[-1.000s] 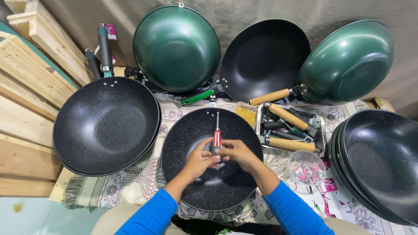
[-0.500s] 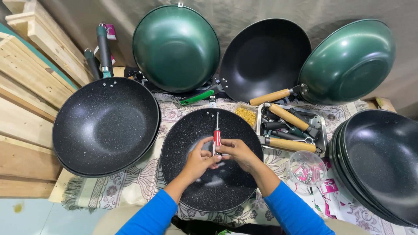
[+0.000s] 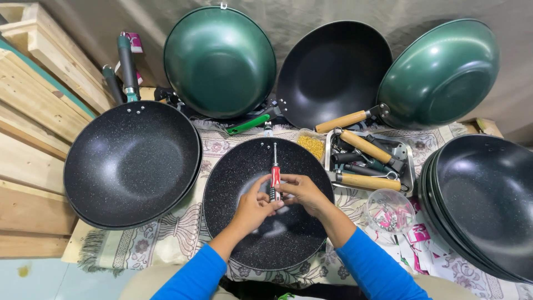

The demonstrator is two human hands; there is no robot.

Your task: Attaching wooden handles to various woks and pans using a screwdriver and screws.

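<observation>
Speckled black wok (image 3: pixel 244 233) lay flat on the patterned cloth (image 3: pixel 166 244), centre | left hand (image 3: pixel 252 206) and right hand (image 3: pixel 300 191) met inside it, both pinching the red-handled screwdriver (image 3: pixel 275 176) | tip pointed at the far rim, apparently at the rivet holes.

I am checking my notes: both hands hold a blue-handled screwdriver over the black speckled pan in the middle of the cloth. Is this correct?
Not quite. In the head view, the screwdriver has a red handle, not blue. The rest is right: the left hand and right hand hold it over the black speckled pan in the middle.
</observation>
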